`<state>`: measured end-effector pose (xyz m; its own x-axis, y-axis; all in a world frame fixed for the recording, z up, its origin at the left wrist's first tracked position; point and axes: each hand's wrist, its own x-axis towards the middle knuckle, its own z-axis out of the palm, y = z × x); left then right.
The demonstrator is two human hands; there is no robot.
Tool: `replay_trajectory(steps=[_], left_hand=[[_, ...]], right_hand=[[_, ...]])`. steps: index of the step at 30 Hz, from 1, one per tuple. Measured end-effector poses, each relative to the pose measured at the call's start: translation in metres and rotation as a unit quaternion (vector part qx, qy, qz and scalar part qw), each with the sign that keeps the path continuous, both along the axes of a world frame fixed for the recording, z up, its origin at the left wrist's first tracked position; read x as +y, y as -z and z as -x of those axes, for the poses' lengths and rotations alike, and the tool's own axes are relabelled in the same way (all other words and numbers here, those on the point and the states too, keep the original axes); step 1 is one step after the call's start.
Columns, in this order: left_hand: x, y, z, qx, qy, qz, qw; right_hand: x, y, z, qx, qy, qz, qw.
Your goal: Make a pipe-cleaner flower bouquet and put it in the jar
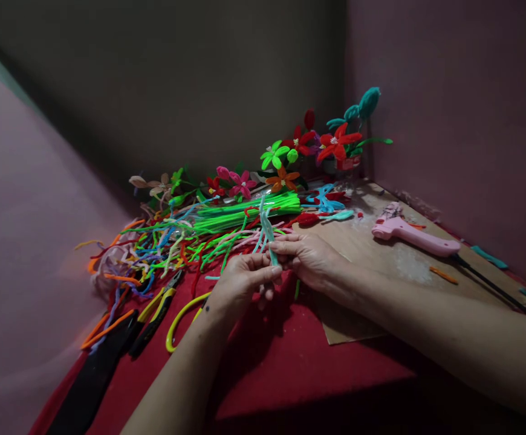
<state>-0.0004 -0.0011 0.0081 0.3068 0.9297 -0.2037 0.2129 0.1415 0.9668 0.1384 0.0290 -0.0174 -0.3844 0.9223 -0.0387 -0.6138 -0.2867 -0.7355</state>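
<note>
Between my hands is a pale aqua pipe cleaner piece point(268, 228), held upright with its loose ends pointing up. My left hand point(247, 279) pinches its lower end between thumb and fingers. My right hand point(306, 257) grips it slightly higher, fingertips closed on its side. Just behind lie loose pipe cleaners point(217, 244) in green, pink and red, and a thick bundle of bright green pipe cleaners point(249, 211). Light blue looped pipe cleaners point(325, 198) rest to the right of the bundle.
Yellow-handled pliers point(156, 311) and a yellow loop handle point(176, 320) lie left on the red cloth point(267, 374). A pink glue gun point(415, 234) with a black cord rests on cardboard point(349, 326) at right. Pipe cleaner flowers point(335, 142) stand at the back near the walls.
</note>
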Motion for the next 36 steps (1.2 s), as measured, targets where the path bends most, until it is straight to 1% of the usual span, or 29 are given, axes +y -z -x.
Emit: replay_trajectory(steps=[3, 6, 12, 17, 23, 31, 36], left_hand=[[0.0012, -0.0008, 0.002, -0.007, 0.0, 0.006, 1.0], [0.0017, -0.0012, 0.0019, 0.008, -0.005, 0.005, 1.0], [-0.0015, -0.0024, -0.0049, 0.1, -0.01, -0.047, 0.994], [0.0003, 0.0004, -0.0047, 0.063, -0.031, -0.04, 0.997], [0.0028, 0.0026, 0.0006, 0.043, -0.021, -0.006, 0.999], [0.0016, 0.0037, 0.0004, 0.041, -0.019, -0.011, 0.999], [0.0009, 0.0007, 0.0003, 0.04, -0.01, -0.024, 0.999]], right_hand=[[0.0005, 0.0001, -0.0006, -0.004, 0.002, 0.002, 1.0], [-0.0004, -0.0012, -0.0008, 0.002, 0.009, 0.004, 1.0], [-0.0016, 0.0006, 0.0003, -0.02, 0.02, 0.016, 0.999], [-0.0004, 0.0015, 0.0014, -0.005, 0.017, 0.004, 1.0], [-0.0002, 0.0014, 0.0002, -0.003, -0.001, -0.005, 1.0], [0.0008, -0.0004, -0.0011, -0.017, -0.009, 0.001, 1.0], [0.0004, -0.0023, -0.0024, -0.031, -0.016, 0.004, 0.999]])
